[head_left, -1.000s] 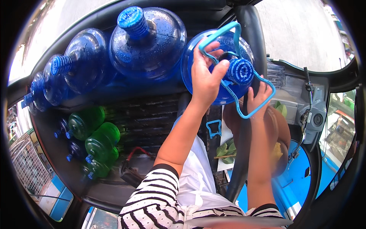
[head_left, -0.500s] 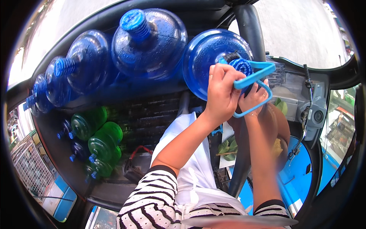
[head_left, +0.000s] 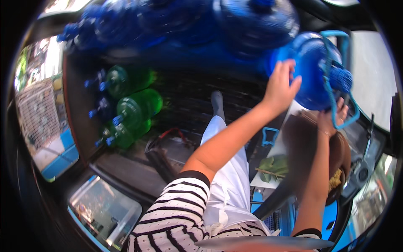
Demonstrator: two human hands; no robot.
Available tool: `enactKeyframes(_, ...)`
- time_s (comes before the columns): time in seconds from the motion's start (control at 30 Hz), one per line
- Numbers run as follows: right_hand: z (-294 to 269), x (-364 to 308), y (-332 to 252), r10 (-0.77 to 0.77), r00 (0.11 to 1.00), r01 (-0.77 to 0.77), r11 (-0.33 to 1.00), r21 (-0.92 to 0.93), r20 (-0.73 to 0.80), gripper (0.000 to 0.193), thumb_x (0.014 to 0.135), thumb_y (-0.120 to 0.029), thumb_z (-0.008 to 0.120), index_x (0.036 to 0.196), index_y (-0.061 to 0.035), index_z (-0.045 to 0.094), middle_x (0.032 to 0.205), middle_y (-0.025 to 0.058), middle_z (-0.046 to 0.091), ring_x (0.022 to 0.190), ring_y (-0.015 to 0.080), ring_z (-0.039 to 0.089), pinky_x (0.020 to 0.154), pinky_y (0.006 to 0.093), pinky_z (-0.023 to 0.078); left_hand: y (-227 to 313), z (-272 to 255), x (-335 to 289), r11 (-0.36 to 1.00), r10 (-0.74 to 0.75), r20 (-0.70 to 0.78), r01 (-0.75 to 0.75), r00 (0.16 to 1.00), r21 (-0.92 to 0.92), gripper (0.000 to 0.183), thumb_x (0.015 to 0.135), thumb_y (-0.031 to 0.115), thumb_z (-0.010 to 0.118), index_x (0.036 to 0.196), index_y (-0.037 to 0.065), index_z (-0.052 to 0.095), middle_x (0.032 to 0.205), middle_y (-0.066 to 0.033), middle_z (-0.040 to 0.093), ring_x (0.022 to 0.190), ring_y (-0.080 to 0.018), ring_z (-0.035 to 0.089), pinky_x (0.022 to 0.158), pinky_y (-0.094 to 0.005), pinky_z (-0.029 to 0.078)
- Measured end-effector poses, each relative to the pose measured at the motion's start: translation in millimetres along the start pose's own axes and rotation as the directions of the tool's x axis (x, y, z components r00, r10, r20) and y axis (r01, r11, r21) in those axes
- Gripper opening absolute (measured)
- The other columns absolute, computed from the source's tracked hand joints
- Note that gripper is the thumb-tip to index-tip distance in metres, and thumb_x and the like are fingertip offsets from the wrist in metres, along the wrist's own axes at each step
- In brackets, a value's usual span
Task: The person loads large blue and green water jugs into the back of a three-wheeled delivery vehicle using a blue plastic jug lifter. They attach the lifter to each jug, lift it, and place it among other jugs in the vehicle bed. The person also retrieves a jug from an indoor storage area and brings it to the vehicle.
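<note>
A blue water jug (head_left: 308, 69) lies tilted at the upper right, its capped neck (head_left: 341, 80) pointing right. A light-blue carrying handle (head_left: 345, 122) loops around that neck. My left hand (head_left: 283, 86) is beside the jug's left side with fingers apart, off the handle; whether its fingertips touch the jug is unclear. Under the neck, my right hand (head_left: 333, 117) bears against the jug, its fingers partly behind the handle and blurred. Another large blue jug (head_left: 256, 25) stands just to the left, its top cut off by the picture's edge.
More blue jugs (head_left: 163, 21) line the dark bench. Green jugs (head_left: 136, 111) lie on the slatted floor at left. Another light-blue handle (head_left: 270, 136) lies near green leaves (head_left: 273, 166) and a brown rounded container (head_left: 308, 134). A black bag with a red strap (head_left: 163, 155) is beside my legs.
My left hand has let go of the blue handle and drawn back to the jug's left side. The view has swung, so jug and hands appear farther right. My right hand stays under the neck.
</note>
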State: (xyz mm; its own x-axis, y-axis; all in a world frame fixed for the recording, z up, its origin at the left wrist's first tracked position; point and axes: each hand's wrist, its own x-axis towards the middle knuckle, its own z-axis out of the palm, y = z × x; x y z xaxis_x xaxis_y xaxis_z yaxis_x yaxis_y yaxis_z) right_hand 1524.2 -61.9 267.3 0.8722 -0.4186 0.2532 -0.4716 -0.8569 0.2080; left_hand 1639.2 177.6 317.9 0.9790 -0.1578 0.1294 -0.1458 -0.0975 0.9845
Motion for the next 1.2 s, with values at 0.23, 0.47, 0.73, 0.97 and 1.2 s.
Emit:
enactKeyframes(0.23,34.1,11.0,110.6,0.554,0.681,-0.362,-0.315,0.877,0.479,0.049,0.084,-0.003,0.06,0.13,0.003,0.043,0.117,0.0136,0.056,0.107,0.0212,0.057,0.088,0.0291,0.049,-117.1,-199.5,-149.0,0.766,-0.449,0.07,0.344,0.891,0.543,0.014,0.08,0.007,0.058,0.09,0.003,0.067,0.087,-0.0148,0.063,0.078,-0.0315,0.063,0.07,-0.0374,0.051)
enactKeyframes(0.47,0.0,-112.3,-32.6,0.257,0.846,-0.53,0.315,0.787,0.466,0.024,0.09,-0.009,0.056,0.113,-0.0053,0.057,0.086,-0.0002,0.054,0.069,0.0063,0.051,0.06,0.0194,0.043,-194.0,-456.5,-82.2,0.371,-0.358,-0.101,0.241,0.928,0.897,0.034,0.073,0.003,0.059,0.107,0.002,0.056,0.093,-0.0202,0.06,0.086,-0.0388,0.059,0.076,-0.0467,0.049)
enactKeyframes(0.73,-55.2,-221.0,-399.2,-0.557,0.413,-0.432,0.576,0.694,0.72,0.025,0.079,-0.004,0.059,0.103,-0.0083,0.064,0.084,0.0133,0.062,0.073,0.0278,0.061,0.071,0.0342,0.051,-303.9,-547.3,70.9,0.3,-0.541,-0.324,0.538,0.776,0.788,0.066,0.076,0.029,0.071,0.132,0.011,0.04,0.126,-0.0271,0.046,0.104,-0.0429,0.054,0.086,-0.0474,0.047)
enactKeyframes(0.97,-78.9,-190.0,-501.3,-0.603,0.436,-0.588,0.372,0.718,0.669,0.023,0.085,-0.012,0.059,0.107,-0.0072,0.062,0.086,0.0112,0.06,0.075,0.0237,0.059,0.073,0.034,0.048,-293.5,-489.5,23.9,0.368,-0.298,-0.199,0.305,0.933,0.879,0.025,0.073,0.011,0.06,0.095,0.002,0.052,0.094,-0.0232,0.056,0.081,-0.0435,0.057,0.072,-0.049,0.048)
enactKeyframes(1.2,-73.0,-113.8,-457.6,-0.535,0.187,-0.953,0.103,0.284,0.824,0.057,0.091,-0.052,0.049,0.122,-0.0048,0.057,0.101,0.0114,0.061,0.09,0.0184,0.058,0.079,0.0324,0.047,-117.6,-398.6,-61.6,0.717,-0.308,0.157,0.121,0.938,0.687,0.009,0.065,0.003,0.053,0.074,0.001,0.051,0.069,-0.0174,0.052,0.065,-0.0379,0.054,0.06,-0.0432,0.044)
